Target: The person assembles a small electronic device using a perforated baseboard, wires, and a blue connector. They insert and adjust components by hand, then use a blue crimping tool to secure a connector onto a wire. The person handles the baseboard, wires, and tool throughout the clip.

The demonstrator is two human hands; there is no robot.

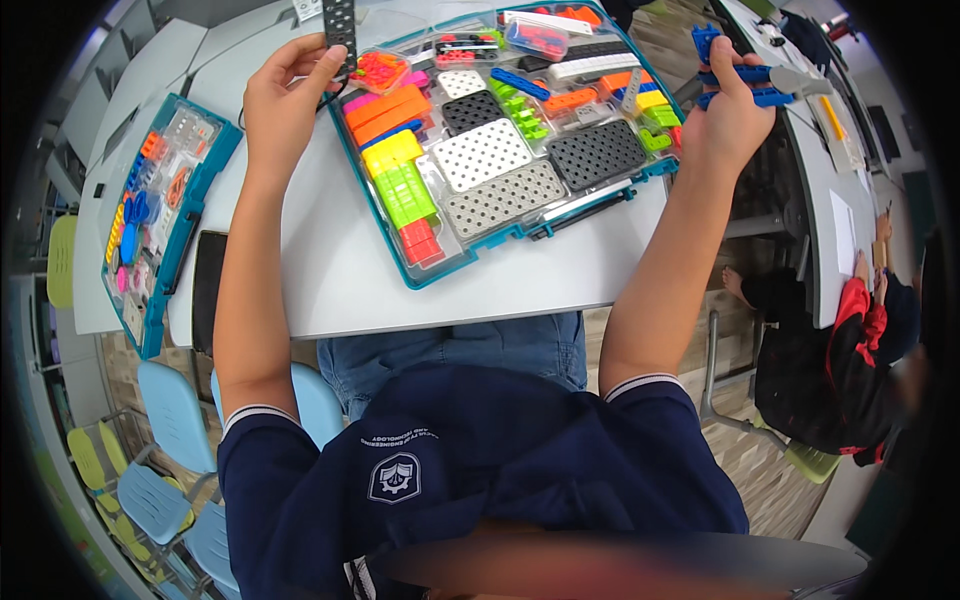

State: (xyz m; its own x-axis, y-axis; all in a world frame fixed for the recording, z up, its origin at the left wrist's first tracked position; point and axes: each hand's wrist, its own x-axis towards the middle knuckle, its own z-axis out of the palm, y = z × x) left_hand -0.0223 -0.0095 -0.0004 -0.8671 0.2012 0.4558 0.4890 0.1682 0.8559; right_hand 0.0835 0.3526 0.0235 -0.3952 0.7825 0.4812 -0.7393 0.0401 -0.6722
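Note:
At the upper left, my left hand point(285, 100) is closed on a dark perforated strip point(341, 28) held upright, its top running out of the picture. My right hand point(732, 115) is raised at the upper right, its fingers wrapped round a blue building piece point(772, 97) with long prongs and a grey part at its end. Between my hands lies an open teal parts case point(415, 281) on the table. In it are white perforated plates point(482, 155), dark grey perforated plates point(597, 155), and orange, yellow, green and red blocks point(404, 193).
A second teal case point(150, 340) with small coloured parts stands on the left of the white table point(330, 290), beside a black flat object point(208, 290). Blue chairs point(172, 410) stand at lower left. A person in black and red point(840, 350) sits at another table on the right.

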